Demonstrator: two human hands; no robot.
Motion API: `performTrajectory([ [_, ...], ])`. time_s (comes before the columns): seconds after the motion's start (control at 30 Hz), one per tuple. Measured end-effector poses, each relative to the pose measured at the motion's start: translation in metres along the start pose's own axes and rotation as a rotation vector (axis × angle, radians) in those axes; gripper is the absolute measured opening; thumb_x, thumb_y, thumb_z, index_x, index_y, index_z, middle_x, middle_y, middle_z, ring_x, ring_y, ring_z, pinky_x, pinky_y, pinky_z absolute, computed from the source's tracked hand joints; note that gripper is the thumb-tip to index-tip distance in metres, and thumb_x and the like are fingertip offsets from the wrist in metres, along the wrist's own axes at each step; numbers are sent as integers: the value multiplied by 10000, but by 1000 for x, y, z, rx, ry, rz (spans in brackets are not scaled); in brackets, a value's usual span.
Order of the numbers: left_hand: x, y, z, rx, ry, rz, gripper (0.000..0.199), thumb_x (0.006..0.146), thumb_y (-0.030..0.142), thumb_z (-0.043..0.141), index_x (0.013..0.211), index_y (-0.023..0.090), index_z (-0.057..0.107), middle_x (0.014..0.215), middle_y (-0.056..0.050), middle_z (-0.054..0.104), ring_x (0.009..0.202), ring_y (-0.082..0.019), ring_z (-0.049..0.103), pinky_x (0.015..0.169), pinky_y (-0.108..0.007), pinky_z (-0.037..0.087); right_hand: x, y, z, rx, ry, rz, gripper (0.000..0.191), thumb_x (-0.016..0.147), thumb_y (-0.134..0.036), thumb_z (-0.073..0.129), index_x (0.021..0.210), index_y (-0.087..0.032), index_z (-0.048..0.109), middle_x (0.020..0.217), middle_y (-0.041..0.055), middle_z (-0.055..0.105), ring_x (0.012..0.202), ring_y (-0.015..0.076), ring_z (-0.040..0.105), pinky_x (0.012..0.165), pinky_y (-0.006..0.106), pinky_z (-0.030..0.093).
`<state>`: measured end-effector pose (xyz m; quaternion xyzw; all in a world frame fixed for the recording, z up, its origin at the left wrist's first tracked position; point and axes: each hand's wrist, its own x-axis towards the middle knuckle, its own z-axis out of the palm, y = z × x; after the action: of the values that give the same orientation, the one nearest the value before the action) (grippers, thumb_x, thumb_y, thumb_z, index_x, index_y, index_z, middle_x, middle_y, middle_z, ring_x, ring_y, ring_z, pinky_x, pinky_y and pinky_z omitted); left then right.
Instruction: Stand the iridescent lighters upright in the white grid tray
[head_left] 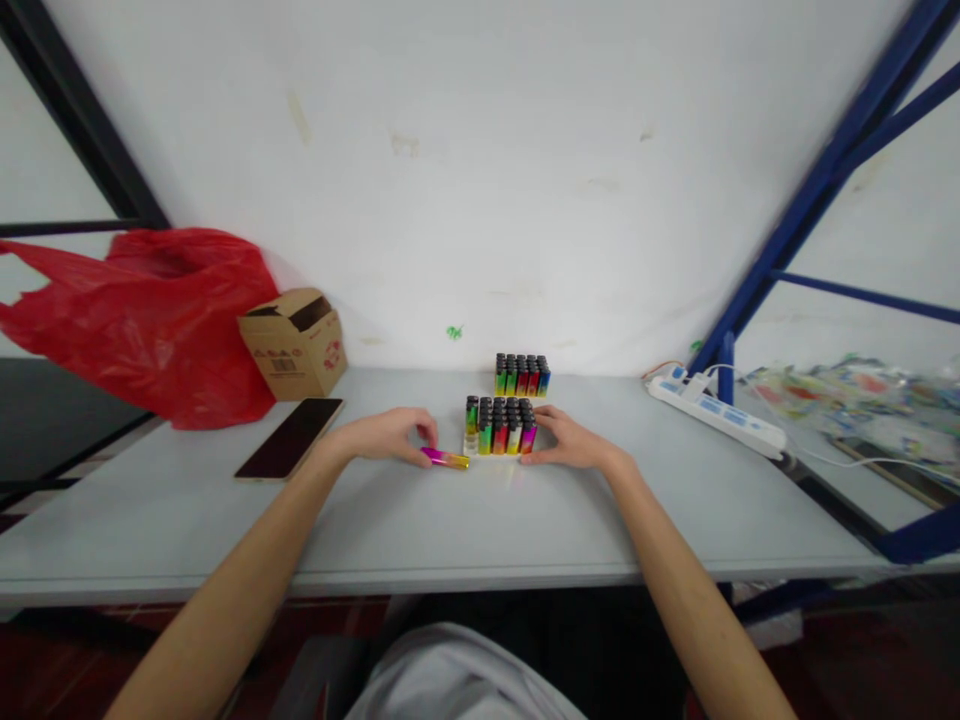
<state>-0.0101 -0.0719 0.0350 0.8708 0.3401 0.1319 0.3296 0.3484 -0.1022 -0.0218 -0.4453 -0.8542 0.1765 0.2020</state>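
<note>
My left hand (395, 436) pinches one end of a lighter (446, 459), purple fading to yellow, lying sideways low over the table. Just right of it stands a transparent plastic tray (471, 445) packed with upright lighters (500, 428) in green, red, yellow and purple, all with black tops. At the tray's left end the front slot shows see-through plastic in front of a green lighter (472, 413). Curled around the right end of this tray is my right hand (564, 440), thumb at the front and fingers farther back, steadying it.
Behind, against the wall, stands a second block of lighters (522, 376). A phone (291, 438), a cardboard box (296, 345) and a red plastic bag (172, 320) are at the left. On the right lie a white power strip (716, 415) and plastic-wrapped packets (870, 410) beyond a blue frame (806, 215).
</note>
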Motion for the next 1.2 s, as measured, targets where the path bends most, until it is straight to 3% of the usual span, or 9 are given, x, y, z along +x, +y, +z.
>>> performTrajectory([
  [0.07,0,3,-3,-91,10,3,264,674,366,846,878,213,777,911,-55,748,774,-205,673,694,-254,508,0,0,0,3,8,-2,813,753,-662,760,1379,-172,590,1407,164,536,1310,336,516,1174,512,381],
  [0.17,-2,12,-7,-284,10,38,264,741,376,807,929,196,760,983,-93,768,861,-235,714,784,-315,546,0,-1,-1,5,13,-12,810,750,-666,760,1366,-165,602,1398,171,544,1302,341,521,1172,517,384],
  [0.27,-1,21,-6,-463,113,57,256,799,377,773,943,170,726,979,-128,775,932,-261,725,857,-371,545,0,-2,-1,3,10,-22,810,753,-668,756,1368,-163,602,1398,170,545,1304,340,519,1172,513,387],
  [0.43,11,23,15,-743,335,40,365,873,471,697,1058,165,624,748,-54,714,708,-222,725,593,-281,508,0,-3,-1,16,14,-9,794,751,-672,756,1367,-194,608,1382,154,557,1295,338,527,1175,523,379],
  [0.57,20,26,30,-863,324,7,359,908,531,628,1048,222,513,700,12,655,474,-123,577,490,-245,465,0,-4,-1,19,2,0,790,770,-660,747,1386,-191,594,1386,157,555,1298,335,524,1172,516,380],
  [0.73,24,30,36,-953,327,-27,356,948,566,529,1117,254,522,580,66,476,433,-105,366,404,-197,340,0,-4,-1,14,11,-6,790,762,-658,755,1377,-187,602,1381,158,559,1293,335,531,1173,516,381],
  [0.83,26,28,36,-1018,264,-79,396,962,565,440,946,196,581,552,50,391,450,-113,323,414,-212,296,0,-4,-1,22,13,0,798,755,-665,757,1378,-192,600,1384,154,556,1294,336,533,1177,516,378],
  [0.97,28,26,36,-1049,234,-160,417,944,483,387,642,198,439,547,43,298,459,-106,285,438,-226,263,0,-3,0,23,13,1,805,754,-664,759,1383,-190,594,1392,157,547,1300,337,527,1179,521,377],
  [1.2,28,28,40,-1037,284,-236,311,884,366,393,616,210,366,564,64,209,431,-86,170,414,-222,152,0,-1,1,16,6,1,824,752,-668,757,1386,-167,592,1393,167,544,1306,341,522,1183,511,376],
])
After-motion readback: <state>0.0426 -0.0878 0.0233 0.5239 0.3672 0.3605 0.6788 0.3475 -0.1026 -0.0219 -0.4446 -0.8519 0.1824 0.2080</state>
